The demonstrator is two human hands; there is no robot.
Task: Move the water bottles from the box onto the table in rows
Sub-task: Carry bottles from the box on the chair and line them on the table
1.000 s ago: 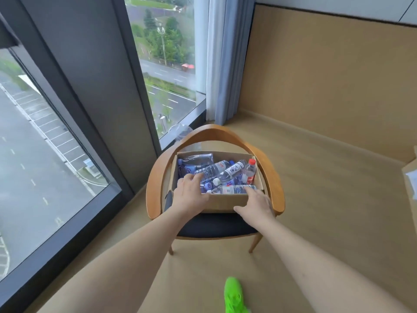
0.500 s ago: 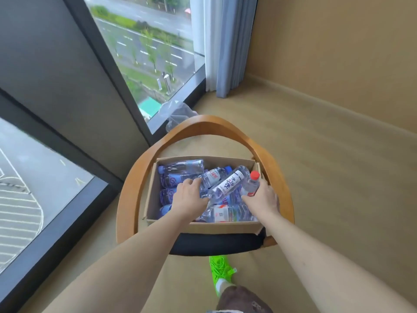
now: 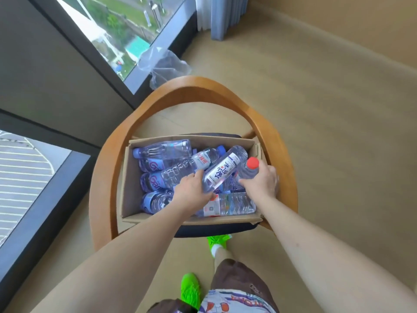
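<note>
**Now: both hands down in the box of bottles**

Inside the cardboard box (image 3: 126, 177) on the wooden chair (image 3: 282, 141), against the window (image 3: 117, 26): a heap of water bottles lying flat. Left hand (image 3: 191, 193) curled around the white-labelled bottle (image 3: 223, 172), tilted across the pile. Right hand (image 3: 261, 179) wrapped around the red-capped bottle (image 3: 249, 169), upright at the box's right wall. Green shoes (image 3: 190, 290) on the floor below.
</note>
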